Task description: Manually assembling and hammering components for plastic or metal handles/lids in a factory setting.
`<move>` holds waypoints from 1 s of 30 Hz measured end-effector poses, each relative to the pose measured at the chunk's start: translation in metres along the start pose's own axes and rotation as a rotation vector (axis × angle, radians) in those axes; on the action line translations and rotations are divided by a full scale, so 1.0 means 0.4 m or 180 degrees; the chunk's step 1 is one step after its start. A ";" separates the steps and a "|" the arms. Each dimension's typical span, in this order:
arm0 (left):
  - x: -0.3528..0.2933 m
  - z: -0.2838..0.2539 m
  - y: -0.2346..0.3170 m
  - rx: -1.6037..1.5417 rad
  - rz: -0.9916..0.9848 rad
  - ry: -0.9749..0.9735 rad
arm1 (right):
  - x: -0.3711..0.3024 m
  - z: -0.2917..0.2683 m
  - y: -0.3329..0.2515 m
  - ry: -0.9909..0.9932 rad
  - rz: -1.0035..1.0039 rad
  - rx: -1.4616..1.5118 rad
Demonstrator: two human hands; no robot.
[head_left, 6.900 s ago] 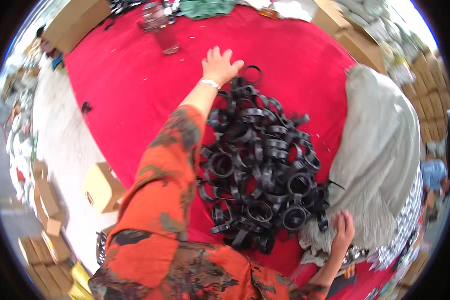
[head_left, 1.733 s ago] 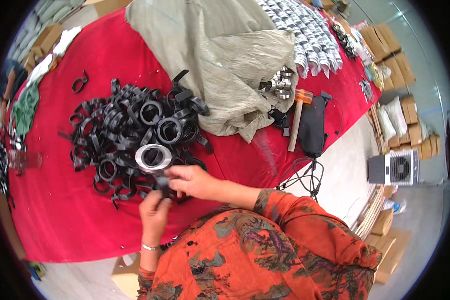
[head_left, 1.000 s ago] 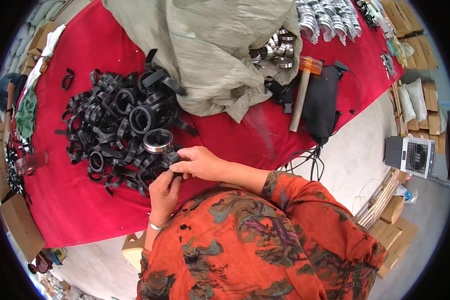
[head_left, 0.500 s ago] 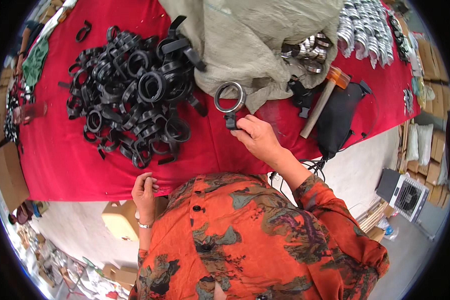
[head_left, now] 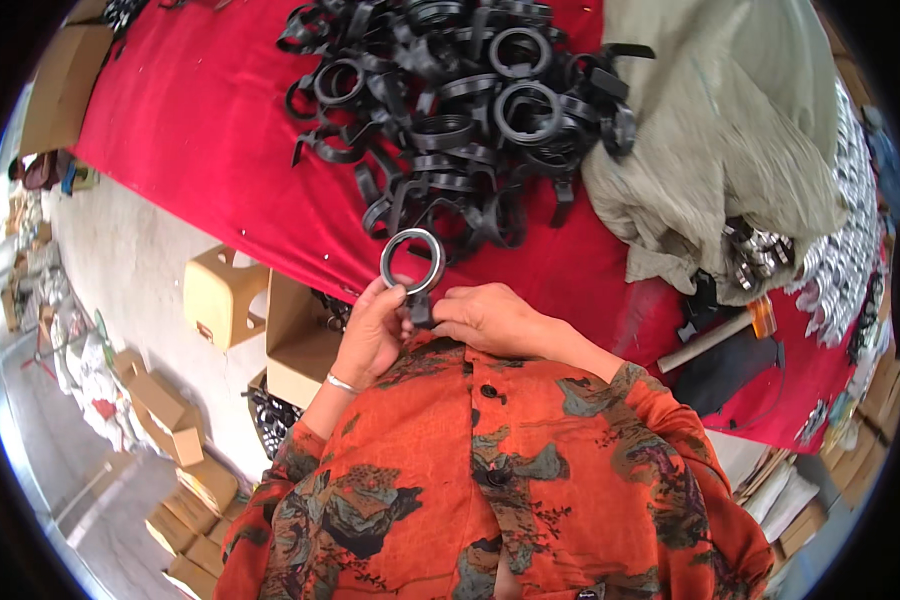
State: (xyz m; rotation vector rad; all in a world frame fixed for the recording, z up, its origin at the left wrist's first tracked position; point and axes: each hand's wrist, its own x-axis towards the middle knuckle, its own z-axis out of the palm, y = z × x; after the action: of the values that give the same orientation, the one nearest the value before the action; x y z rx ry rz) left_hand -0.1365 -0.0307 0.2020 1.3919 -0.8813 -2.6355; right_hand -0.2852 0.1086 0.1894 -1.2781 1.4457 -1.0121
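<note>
A black ring with a silver metal rim (head_left: pixel 437 264) and a short black stem is held close to my body, just off the table's near edge. My left hand (head_left: pixel 368 338) pinches it low on its left side, thumb on the rim. My right hand (head_left: pixel 495 318) is closed at the stem from the right, its fingertips partly hidden. Beyond them, a heap of similar black rings (head_left: pixel 445 132) with stems lies on the red-clothed table (head_left: pixel 205 130).
A grey-green woven sack (head_left: pixel 715 150) lies right of the heap, shiny metal rings (head_left: pixel 755 255) showing at its mouth. Nearby are a wooden-handled hammer (head_left: pixel 710 338) and a black pouch (head_left: pixel 725 375). A yellow stool (head_left: pixel 220 300) and an open cardboard box (head_left: pixel 300 345) stand below the table edge.
My right hand has brought the ring from above the table back toward my body. My left hand has come up and taken hold of it. The view has swung left.
</note>
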 end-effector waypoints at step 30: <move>0.337 0.050 0.140 0.1428 0.1486 -0.0441 | 0.156 -0.145 0.095 0.2767 0.1569 0.2362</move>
State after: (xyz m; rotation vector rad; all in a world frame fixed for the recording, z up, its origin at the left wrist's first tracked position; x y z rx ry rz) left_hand -0.2452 -0.1064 0.1373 0.9044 -1.6585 -2.2746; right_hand -0.3523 0.0512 0.1588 0.1052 1.6181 -1.6191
